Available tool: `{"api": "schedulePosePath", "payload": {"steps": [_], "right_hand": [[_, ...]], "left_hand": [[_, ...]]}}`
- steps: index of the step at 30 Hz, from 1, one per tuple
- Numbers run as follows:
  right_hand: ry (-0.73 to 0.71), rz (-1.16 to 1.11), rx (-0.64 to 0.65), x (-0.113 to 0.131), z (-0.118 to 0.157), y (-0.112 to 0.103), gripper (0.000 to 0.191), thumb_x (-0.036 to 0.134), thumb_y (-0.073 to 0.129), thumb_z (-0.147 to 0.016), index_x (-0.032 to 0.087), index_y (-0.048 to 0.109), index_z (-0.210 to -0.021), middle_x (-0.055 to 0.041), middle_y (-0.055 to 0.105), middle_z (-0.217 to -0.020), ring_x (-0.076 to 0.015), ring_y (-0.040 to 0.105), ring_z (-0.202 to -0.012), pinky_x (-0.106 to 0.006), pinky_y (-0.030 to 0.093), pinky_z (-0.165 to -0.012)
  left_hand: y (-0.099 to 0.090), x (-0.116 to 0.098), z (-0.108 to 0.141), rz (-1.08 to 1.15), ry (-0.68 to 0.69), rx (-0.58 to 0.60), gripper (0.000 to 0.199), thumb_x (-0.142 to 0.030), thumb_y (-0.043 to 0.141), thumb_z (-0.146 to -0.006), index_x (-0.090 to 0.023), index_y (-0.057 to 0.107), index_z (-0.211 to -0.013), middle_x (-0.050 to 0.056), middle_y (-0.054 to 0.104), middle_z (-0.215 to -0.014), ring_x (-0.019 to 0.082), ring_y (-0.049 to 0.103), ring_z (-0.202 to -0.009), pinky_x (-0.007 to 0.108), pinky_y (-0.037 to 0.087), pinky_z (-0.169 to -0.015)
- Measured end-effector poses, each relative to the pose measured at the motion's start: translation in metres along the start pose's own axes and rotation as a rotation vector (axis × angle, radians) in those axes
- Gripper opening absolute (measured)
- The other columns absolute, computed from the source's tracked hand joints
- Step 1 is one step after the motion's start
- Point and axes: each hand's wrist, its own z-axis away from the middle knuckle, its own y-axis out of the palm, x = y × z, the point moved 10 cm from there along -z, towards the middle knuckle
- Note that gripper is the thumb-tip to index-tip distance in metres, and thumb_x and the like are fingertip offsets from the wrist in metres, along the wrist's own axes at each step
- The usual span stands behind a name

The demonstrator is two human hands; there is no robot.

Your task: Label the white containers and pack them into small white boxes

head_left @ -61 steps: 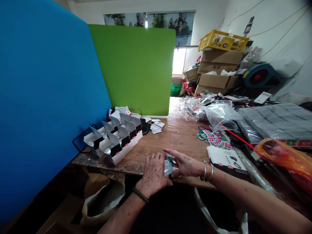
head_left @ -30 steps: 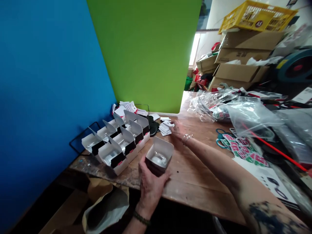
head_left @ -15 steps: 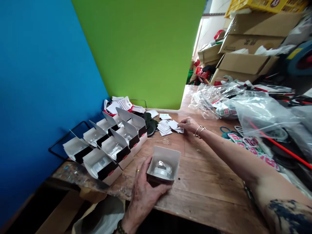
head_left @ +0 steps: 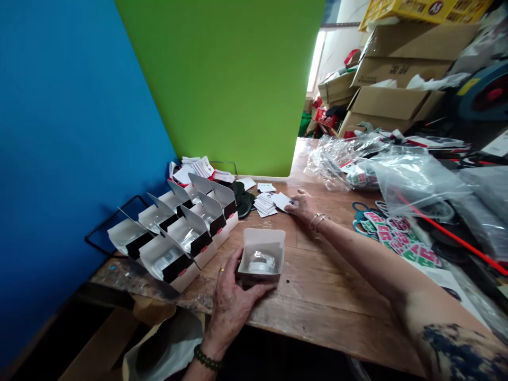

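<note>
My left hand point(head_left: 234, 301) grips a small open box point(head_left: 264, 241) near the table's front edge, thumb at its front and fingers along its left side. A clear plastic item point(head_left: 261, 263) sits inside that box. Farther back, my right hand point(head_left: 304, 205) pinches a white card point(head_left: 281, 201) at the right side of a fanned pile of cards point(head_left: 265, 205). Left of my left hand stand two rows of open black-and-white boxes point(head_left: 190, 243) with flaps up and clear items inside. Dark round pieces point(head_left: 244, 201) lie between those boxes and the cards.
Stickers point(head_left: 391, 233), clear plastic bags point(head_left: 413, 174) and a red rod point(head_left: 452, 233) cover the table's right side. Cardboard boxes point(head_left: 397, 103) are stacked behind. A green panel point(head_left: 230, 84) and blue panel point(head_left: 71, 106) stand at the back and left. An open bag point(head_left: 166, 344) sits below the table.
My right hand has shifted slightly, and the card at its fingertips now sits apart from the pile's right part. The held box looks more upright. The whole view has shifted a little.
</note>
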Motion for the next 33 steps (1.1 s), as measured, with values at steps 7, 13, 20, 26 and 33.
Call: {"api": "schedulePosePath", "payload": {"steps": [7, 13, 20, 26, 33], "right_hand": [[0.054, -0.303, -0.165, -0.015, 0.003, -0.035, 0.013, 0.028, 0.066, -0.075, 0.016, 0.064, -0.079, -0.0112, 0.065, -0.11, -0.0251, 0.06, -0.105, -0.039, 0.048, -0.093], [0.085, -0.559, 0.0, 0.011, -0.028, -0.025, 0.022, 0.036, 0.064, -0.081, 0.017, 0.058, -0.091, -0.0037, 0.065, -0.079, -0.0155, 0.061, -0.063, -0.025, 0.049, -0.052], [-0.157, -0.566, 0.318, 0.114, -0.046, 0.063, 0.034, 0.009, 0.069, -0.075, 0.013, 0.064, -0.108, -0.0051, 0.069, -0.098, -0.0145, 0.066, -0.077, -0.029, 0.057, -0.071], [-0.549, -0.227, 0.512, 0.188, -0.045, 0.117, 0.057, -0.007, 0.072, -0.062, 0.019, 0.071, -0.112, -0.0031, 0.066, -0.122, -0.0185, 0.061, -0.111, -0.029, 0.045, -0.099], [-0.519, -0.095, 0.444, 0.14, -0.054, 0.097, 0.037, -0.001, 0.069, -0.066, 0.015, 0.076, -0.099, -0.0063, 0.07, -0.106, -0.0185, 0.062, -0.091, -0.028, 0.047, -0.085]], "left_hand": [[0.001, 0.004, 0.0, 0.027, -0.006, 0.0, 0.088, -0.046, 0.088, -0.056, -0.028, 0.053, -0.134, 0.007, 0.064, -0.126, 0.03, 0.061, -0.114, 0.049, 0.049, -0.1], [0.003, 0.005, 0.001, 0.03, 0.035, 0.005, 0.086, -0.044, 0.088, -0.058, -0.029, 0.051, -0.135, 0.006, 0.062, -0.129, 0.029, 0.059, -0.118, 0.046, 0.048, -0.102], [0.001, 0.006, 0.001, 0.005, 0.008, -0.007, 0.087, -0.047, 0.088, -0.056, -0.029, 0.053, -0.134, 0.007, 0.063, -0.125, 0.029, 0.062, -0.113, 0.046, 0.052, -0.097], [0.002, 0.013, 0.004, 0.035, -0.037, -0.012, 0.09, -0.039, 0.09, -0.054, -0.029, 0.052, -0.135, 0.007, 0.063, -0.126, 0.03, 0.061, -0.115, 0.046, 0.052, -0.097], [0.002, 0.007, 0.002, 0.092, -0.058, 0.008, 0.086, -0.039, 0.09, -0.055, -0.028, 0.055, -0.133, 0.007, 0.064, -0.125, 0.03, 0.061, -0.114, 0.045, 0.05, -0.098]]}}
